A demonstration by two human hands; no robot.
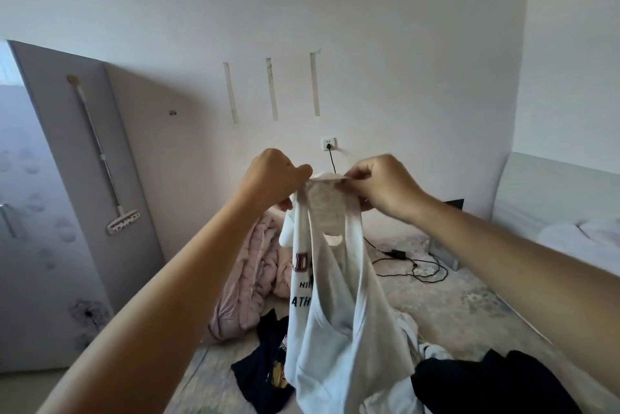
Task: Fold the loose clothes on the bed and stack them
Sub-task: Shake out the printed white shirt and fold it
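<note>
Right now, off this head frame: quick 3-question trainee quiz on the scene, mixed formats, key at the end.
1. True or false: both the left hand and the right hand hold the white shirt up by its top edge.
2. Multiple choice: the pink quilt lies (A) left of the hanging shirt, (B) right of it, (C) on the floor.
3. Fill in: the dark navy garment with a yellow print lies on the ____.

Key: 1 true; 2 A; 3 bed.
</note>
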